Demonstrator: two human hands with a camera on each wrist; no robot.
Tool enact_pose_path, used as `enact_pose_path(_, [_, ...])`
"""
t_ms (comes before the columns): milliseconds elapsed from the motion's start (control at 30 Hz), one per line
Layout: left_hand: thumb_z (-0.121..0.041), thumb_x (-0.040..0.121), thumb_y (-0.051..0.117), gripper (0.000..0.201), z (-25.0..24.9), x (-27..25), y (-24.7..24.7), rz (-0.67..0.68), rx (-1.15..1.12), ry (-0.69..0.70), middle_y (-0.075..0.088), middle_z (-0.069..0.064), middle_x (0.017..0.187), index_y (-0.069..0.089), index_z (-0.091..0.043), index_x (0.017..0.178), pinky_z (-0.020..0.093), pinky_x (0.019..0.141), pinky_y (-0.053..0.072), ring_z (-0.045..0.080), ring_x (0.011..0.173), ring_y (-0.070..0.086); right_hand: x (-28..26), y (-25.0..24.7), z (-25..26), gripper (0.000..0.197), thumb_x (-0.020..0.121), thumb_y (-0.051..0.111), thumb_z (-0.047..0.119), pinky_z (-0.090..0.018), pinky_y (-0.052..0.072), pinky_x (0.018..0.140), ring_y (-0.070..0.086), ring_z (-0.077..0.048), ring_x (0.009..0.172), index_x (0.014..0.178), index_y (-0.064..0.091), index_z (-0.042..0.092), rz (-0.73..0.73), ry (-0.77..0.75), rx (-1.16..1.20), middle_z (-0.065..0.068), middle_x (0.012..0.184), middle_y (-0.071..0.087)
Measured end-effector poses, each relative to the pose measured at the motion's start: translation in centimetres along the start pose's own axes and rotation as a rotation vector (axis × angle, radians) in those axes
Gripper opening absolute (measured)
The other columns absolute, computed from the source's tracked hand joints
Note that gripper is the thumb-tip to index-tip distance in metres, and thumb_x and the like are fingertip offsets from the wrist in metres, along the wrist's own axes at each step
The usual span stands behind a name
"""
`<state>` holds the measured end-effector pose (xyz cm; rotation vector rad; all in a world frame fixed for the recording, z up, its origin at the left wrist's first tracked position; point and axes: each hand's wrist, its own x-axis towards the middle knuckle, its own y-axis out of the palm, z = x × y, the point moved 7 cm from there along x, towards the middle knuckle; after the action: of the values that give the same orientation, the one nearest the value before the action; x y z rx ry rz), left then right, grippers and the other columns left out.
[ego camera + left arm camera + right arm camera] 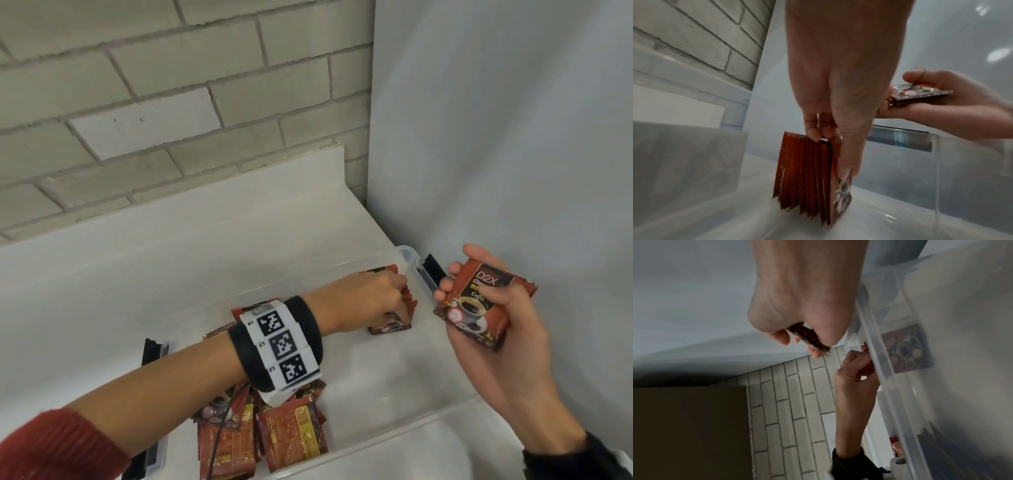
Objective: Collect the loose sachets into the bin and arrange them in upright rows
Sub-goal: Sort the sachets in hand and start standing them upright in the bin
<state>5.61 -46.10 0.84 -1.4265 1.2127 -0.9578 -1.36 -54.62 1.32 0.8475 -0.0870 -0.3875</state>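
Sachets: progress of the sort, read from left to right. At the left end of the clear bin (404, 433), a pile of loose sachets (260, 430) lies flat and overlapping on the bin floor, partly hidden beneath the left forearm; these are inside the bin but not yet stood up. A few more sachets show behind the wrist band (277, 342), and their exact lie cannot be told. Toward the right end of the bin, a short upright row (807, 177) stands on edge near the far right corner. The left hand (363, 299) reaches across to it: the fingers curl over the top edges and the thumb (846, 167) presses down the printed face of the nearest sachet, so that the hand grips the row and keeps it from fanning open. Beyond the right rim of the bin, the right hand (493, 308) is closed round a small stack of sachets (479, 305), held face up above the table (171, 274) and just outside the bin.

Judgement: no sachet is seen lying on the table, so collection appears largely complete. Arrangement is at an early stage: one partial row stands, most of the bin floor between the pile and the row is bare, and the held stack and the whole flat pile remain to be set on edge.
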Motion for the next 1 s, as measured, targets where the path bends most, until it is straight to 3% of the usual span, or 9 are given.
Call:
enact_pose_path(200, [-0.012,0.084,0.066,0.018,0.8,0.0,0.7,-0.037,0.000,-0.022,0.052,0.012,0.093,0.076,-0.016,0.099,0.030,0.064,0.034,0.029,0.093,0.049,0.0,0.3,-0.3,0.042,0.090,0.031,0.000,-0.024,0.057,0.076,0.068,-0.016,0.072,0.116,0.062,0.012,-0.001,0.055,-0.038,-0.007,0.078,0.068])
enact_pose_path(400, [-0.023,0.085,0.064,0.017,1.1,0.3,1.7,-0.037,-0.011,0.014,0.053,0.015,0.103,0.076,-0.017,0.096,0.047,0.075,0.047,0.032,0.098,0.047,0.1,0.4,-0.7,0.034,0.092,0.040,0.001,-0.025,0.057,0.079,0.072,-0.022,0.086,0.115,0.061,0.014,-0.030,0.086,-0.121,-0.009,0.089,0.072])
enact_pose_path(467, [-0.025,0.086,0.064,0.017,1.1,0.3,1.9,-0.050,-0.020,0.037,0.052,0.013,0.102,0.076,-0.019,0.098,0.046,0.077,0.046,0.030,0.098,0.045,0.2,0.2,-0.8,0.027,0.085,0.051,0.006,-0.025,0.056,0.076,0.070,-0.019,0.083,0.110,0.060,0.012,-0.059,0.081,-0.157,-0.008,0.087,0.071])
enact_pose_path(567, [-0.025,0.088,0.063,0.020,1.2,0.3,1.7,-0.049,-0.046,0.042,0.051,0.012,0.106,0.074,-0.019,0.104,0.041,0.084,0.044,0.026,0.100,0.042,0.2,0.4,-0.6,0.038,0.074,0.058,0.013,-0.026,0.056,0.073,0.069,-0.018,0.083,0.113,0.060,0.014,-0.038,0.069,-0.195,-0.008,0.091,0.071])
enact_pose_path(667, [-0.018,0.090,0.059,0.018,1.8,0.0,-0.1,-0.068,-0.194,-0.037,0.045,0.011,0.100,0.068,-0.003,0.095,0.040,0.085,0.040,0.021,0.095,0.040,0.1,0.8,-0.6,0.043,0.076,0.058,0.010,-0.025,0.057,0.070,0.069,-0.020,0.086,0.119,0.058,0.014,0.002,0.058,-0.216,-0.009,0.097,0.071])
enact_pose_path(767, [-0.009,0.094,0.051,0.018,2.9,-0.6,-3.9,-0.203,-0.348,-0.156,0.044,0.005,0.094,0.066,-0.003,0.102,0.025,0.075,0.038,0.006,0.079,0.042,0.1,0.8,-0.7,0.039,0.076,0.059,0.007,-0.025,0.057,0.069,0.070,-0.021,0.087,0.114,0.060,0.017,0.020,0.065,-0.236,-0.009,0.098,0.072])
enact_pose_path(833, [-0.014,0.099,0.047,0.023,3.2,-1.2,-6.2,-0.305,-0.431,-0.222,0.053,0.000,0.097,0.062,-0.010,0.115,0.015,0.075,0.041,0.000,0.083,0.050,0.1,0.9,-0.7,0.038,0.074,0.061,0.007,-0.025,0.057,0.068,0.070,-0.021,0.086,0.111,0.061,0.017,0.035,0.079,-0.269,-0.009,0.098,0.072])
enact_pose_path(900, [-0.022,0.098,0.051,0.023,2.9,-1.7,-7.7,-0.352,-0.591,-0.259,0.060,-0.003,0.100,0.056,-0.014,0.120,0.018,0.076,0.049,0.003,0.088,0.058,0.0,1.0,-0.8,0.036,0.073,0.062,0.007,-0.024,0.057,0.065,0.071,-0.020,0.083,0.108,0.062,0.018,0.047,0.093,-0.298,-0.008,0.096,0.073])
enact_pose_path(1000, [-0.022,0.092,0.062,0.035,1.2,-1.8,-8.2,-0.258,-0.782,-0.212,0.063,0.001,0.107,0.049,-0.020,0.124,0.024,0.078,0.053,0.010,0.093,0.063,-0.1,1.4,-0.9,0.034,0.071,0.063,0.006,-0.023,0.055,0.059,0.071,-0.018,0.080,0.104,0.062,0.017,0.066,0.108,-0.307,-0.007,0.094,0.072])
